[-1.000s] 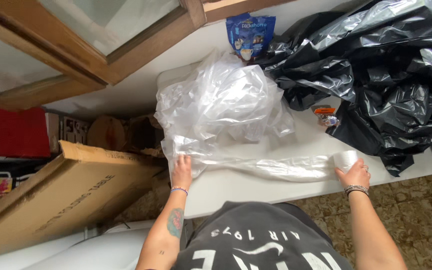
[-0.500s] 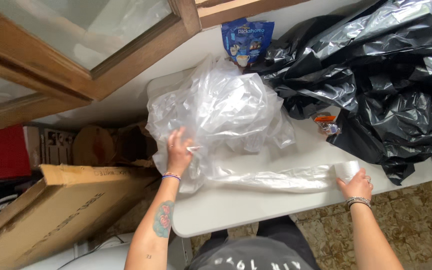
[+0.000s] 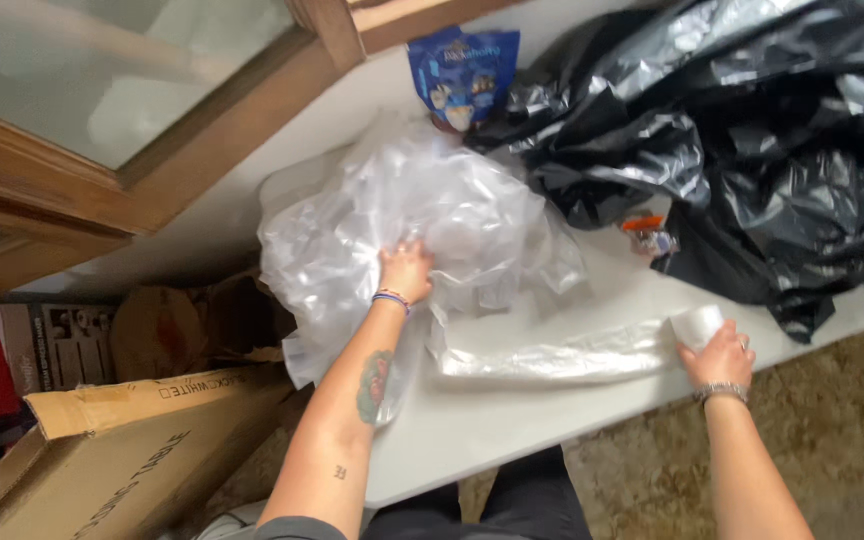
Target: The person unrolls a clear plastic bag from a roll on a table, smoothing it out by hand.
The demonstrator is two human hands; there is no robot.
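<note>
My right hand [image 3: 717,352], low and right of centre in the frame, is curled around the small white roll of clear plastic bags [image 3: 696,324], fingers wrapped on its near side so it stays pinned to the white table [image 3: 512,420] and cannot spin away. From the roll, a flat strip of unrolled bag [image 3: 562,358] runs leftward across the tabletop toward the middle of the frame; holding the roll down seems to be what keeps that strip stretched out and lying straight.

My left hand [image 3: 407,270], centre-left, rests on the heap of crumpled clear plastic [image 3: 422,215], fingers spread and pressing into the film, gripping a fold of it as far as I can tell. The heap sits at the table's far-left corner and spills over the edge, so a hand on it likely keeps the light film from sliding off.

Beyond the heap, at the top centre, a blue snack bag [image 3: 462,75] stands against the wall. The upper right is filled by a pile of black bin bags [image 3: 752,150], with a small orange-capped item [image 3: 647,232] tucked at its lower edge. At lower left, beside the table, lies a long cardboard box [image 3: 102,450]; a wooden-framed window [image 3: 132,110] fills the upper left.
</note>
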